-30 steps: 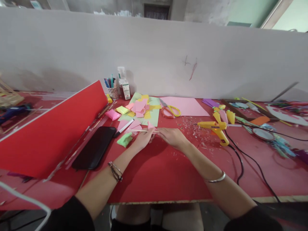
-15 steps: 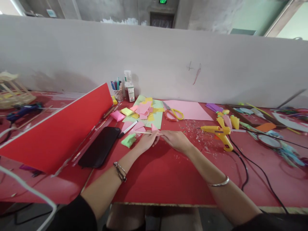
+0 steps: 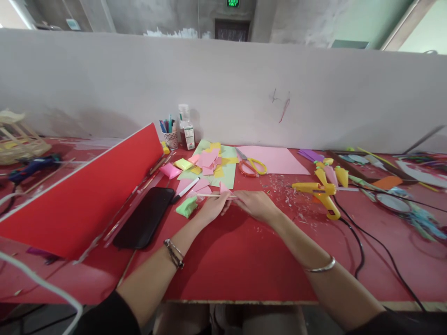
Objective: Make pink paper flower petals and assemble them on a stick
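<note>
Over the middle of the red table, my left hand [image 3: 213, 208] is closed on a thin pale stick [image 3: 206, 195] that points out to the left. A small piece of pink paper [image 3: 223, 187] stands up between the hands, by the stick. My right hand [image 3: 257, 204] is closed at the stick's right end, where pink paper shows at its fingertips; the fingers partly hide how paper and stick meet. Left of my left hand lie a green packet [image 3: 186, 207] and a white marker with a black cap [image 3: 186, 190]. Scissors [image 3: 251, 164] lie beyond my right hand.
A yellow glue gun [image 3: 319, 190] with a black cable lies at right, amid clear scraps. At left are a black phone [image 3: 145, 217] and a leaning red board [image 3: 87, 193]. Paper pieces [image 3: 209, 160], a pen cup [image 3: 171, 138] and a bottle [image 3: 186, 130] stand behind.
Both hands keep nearly the same hold on the stick and pink paper. The view has shifted slightly; nothing on the table has visibly moved.
</note>
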`<state>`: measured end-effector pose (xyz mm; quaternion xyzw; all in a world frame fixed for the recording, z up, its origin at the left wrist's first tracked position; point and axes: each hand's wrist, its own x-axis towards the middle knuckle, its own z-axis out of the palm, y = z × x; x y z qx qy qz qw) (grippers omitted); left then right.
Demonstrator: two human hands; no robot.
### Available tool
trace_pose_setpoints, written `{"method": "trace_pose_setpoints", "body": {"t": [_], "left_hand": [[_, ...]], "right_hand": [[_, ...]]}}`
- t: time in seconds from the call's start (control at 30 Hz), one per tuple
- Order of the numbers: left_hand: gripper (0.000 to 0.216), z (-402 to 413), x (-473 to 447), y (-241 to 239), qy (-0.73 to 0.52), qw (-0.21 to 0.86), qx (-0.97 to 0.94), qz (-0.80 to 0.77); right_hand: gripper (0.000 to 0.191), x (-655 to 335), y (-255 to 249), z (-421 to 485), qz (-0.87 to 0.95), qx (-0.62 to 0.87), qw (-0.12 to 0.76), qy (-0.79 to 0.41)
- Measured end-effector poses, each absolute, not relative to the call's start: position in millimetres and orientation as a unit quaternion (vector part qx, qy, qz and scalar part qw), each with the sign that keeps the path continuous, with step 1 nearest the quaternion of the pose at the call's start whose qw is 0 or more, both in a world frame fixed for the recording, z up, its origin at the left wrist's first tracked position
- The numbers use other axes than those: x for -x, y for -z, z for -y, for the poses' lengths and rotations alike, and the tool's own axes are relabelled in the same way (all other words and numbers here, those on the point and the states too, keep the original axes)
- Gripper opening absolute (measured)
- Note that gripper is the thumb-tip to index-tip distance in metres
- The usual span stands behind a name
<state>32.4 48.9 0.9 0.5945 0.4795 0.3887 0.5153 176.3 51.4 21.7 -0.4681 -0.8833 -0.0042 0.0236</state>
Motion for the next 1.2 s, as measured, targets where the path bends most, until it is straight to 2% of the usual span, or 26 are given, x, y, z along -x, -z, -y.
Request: {"method": "trace_pose_setpoints", "body": {"t": [1.2], "left_hand": [[0.040, -49.5, -26.2, 2.8, -0.374, 0.529, -0.579, -0.495]], "right_hand": [[0.026, -170.8, -18.9, -49.3, 0.887, 0.459, 0.051, -0.001]]}}
